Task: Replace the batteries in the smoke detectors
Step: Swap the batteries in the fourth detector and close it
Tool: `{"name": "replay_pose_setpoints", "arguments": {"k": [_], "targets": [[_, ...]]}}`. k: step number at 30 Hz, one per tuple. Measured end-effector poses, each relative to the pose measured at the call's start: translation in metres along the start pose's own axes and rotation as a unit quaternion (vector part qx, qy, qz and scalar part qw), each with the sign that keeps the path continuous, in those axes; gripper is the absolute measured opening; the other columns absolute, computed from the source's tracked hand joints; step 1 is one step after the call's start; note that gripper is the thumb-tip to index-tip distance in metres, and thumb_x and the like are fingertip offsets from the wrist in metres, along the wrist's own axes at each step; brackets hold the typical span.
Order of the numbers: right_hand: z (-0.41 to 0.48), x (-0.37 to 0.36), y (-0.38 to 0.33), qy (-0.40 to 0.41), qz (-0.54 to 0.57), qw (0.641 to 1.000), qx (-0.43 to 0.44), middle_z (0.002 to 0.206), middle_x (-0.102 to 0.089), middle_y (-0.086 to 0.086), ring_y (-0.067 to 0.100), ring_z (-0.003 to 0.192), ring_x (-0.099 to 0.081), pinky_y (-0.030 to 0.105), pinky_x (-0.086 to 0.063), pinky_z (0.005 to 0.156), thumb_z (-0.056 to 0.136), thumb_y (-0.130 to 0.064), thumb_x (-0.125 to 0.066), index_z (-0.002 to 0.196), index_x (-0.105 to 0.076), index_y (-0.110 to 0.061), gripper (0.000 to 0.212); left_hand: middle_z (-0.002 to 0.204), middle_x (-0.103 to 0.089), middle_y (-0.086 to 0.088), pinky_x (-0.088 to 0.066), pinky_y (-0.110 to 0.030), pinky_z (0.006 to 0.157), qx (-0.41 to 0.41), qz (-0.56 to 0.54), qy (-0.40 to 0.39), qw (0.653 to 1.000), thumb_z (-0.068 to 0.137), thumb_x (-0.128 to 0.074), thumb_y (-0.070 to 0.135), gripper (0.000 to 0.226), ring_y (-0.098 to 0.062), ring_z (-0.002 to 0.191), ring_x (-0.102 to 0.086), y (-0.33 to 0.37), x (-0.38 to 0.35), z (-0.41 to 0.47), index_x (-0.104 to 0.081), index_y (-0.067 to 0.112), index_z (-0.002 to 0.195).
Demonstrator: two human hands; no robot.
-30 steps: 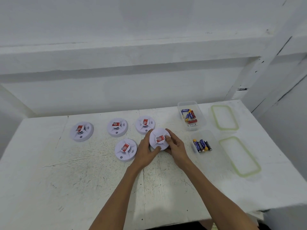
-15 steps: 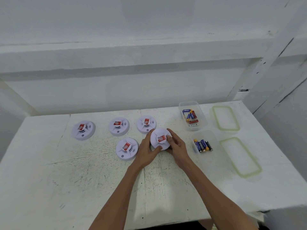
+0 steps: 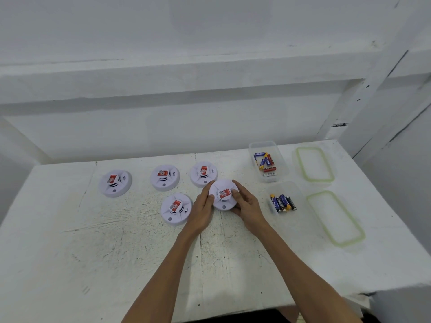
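Gripping the face-up smoke detector (image 3: 222, 194) are left hand (image 3: 202, 212) and right hand (image 3: 247, 207).

The right-most smoke detector (image 3: 219, 186) wears a red label (image 3: 225, 193) with a white round mark, as do the other four; the print is too small to read. A red battery (image 3: 268, 161) in the far tub (image 3: 282, 170) seems to say "CELL".

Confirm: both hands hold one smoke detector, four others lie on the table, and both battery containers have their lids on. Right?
Wrong on the lids: the head view shows the far container and near container open, their green-rimmed lids lying beside them on the table. The rest stands.
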State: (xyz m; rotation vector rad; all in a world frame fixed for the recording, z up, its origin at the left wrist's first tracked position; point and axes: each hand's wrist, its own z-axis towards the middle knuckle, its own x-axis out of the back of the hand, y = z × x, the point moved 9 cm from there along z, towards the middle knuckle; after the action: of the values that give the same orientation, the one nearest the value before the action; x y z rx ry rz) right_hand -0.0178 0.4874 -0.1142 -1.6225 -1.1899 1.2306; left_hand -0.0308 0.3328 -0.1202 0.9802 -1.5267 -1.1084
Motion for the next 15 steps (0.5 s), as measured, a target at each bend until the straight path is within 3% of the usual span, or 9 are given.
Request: {"name": "replay_pose_setpoints", "arguments": {"k": [4, 7, 11, 15], "targets": [[-0.0003, -0.0006, 0.0003, -0.002, 0.003, 1.000, -0.003, 0.129, -0.067, 0.001, 0.019, 0.118, -0.065, 0.044, -0.057, 0.092, 0.101, -0.021, -0.054, 0.137, -0.057, -0.022, 0.036, 0.147, -0.044, 0.017, -0.036, -0.006, 0.103, -0.007, 0.005, 0.005, 1.000, 0.111, -0.036, 0.028, 0.037, 0.025, 0.125, -0.039, 0.0042, 0.0002, -0.0009, -0.033, 0.039, 0.147], [0.0001, 0.0000, 0.0009, -0.001, 0.004, 1.000, -0.005, 0.130, -0.067, 0.001, 0.020, 0.119, -0.064, 0.045, -0.057, 0.093, 0.101, -0.022, -0.055, 0.137, -0.057, -0.022, 0.036, 0.144, -0.044, 0.021, -0.035, 0.000, 0.098, -0.011, 0.000, 0.005, 1.000, 0.111, -0.036, 0.026, 0.037, 0.028, 0.123, -0.039, 0.0051, -0.0005, -0.0010, -0.033, 0.037, 0.147], [-0.0008, -0.0006, 0.0005, -0.007, 0.004, 1.000, -0.008, 0.130, -0.066, 0.001, 0.020, 0.119, -0.064, 0.046, -0.056, 0.094, 0.101, -0.021, -0.054, 0.136, -0.057, -0.023, 0.035, 0.146, -0.044, 0.019, -0.035, -0.002, 0.100, -0.011, -0.004, 0.008, 1.000, 0.111, -0.036, 0.028, 0.039, 0.017, 0.130, -0.041, 0.0040, -0.0001, -0.0005, -0.033, 0.036, 0.149], [-0.0031, -0.0020, -0.0032, -0.009, 0.007, 1.000, -0.006, 0.127, -0.068, 0.000, 0.019, 0.117, -0.065, 0.042, -0.058, 0.090, 0.102, -0.021, -0.053, 0.134, -0.058, -0.025, 0.033, 0.150, -0.044, 0.016, -0.037, -0.013, 0.109, -0.012, 0.005, 0.010, 1.000, 0.111, -0.036, 0.030, 0.041, 0.018, 0.131, -0.039, -0.0016, 0.0006, 0.0013, -0.034, 0.033, 0.152]]}}
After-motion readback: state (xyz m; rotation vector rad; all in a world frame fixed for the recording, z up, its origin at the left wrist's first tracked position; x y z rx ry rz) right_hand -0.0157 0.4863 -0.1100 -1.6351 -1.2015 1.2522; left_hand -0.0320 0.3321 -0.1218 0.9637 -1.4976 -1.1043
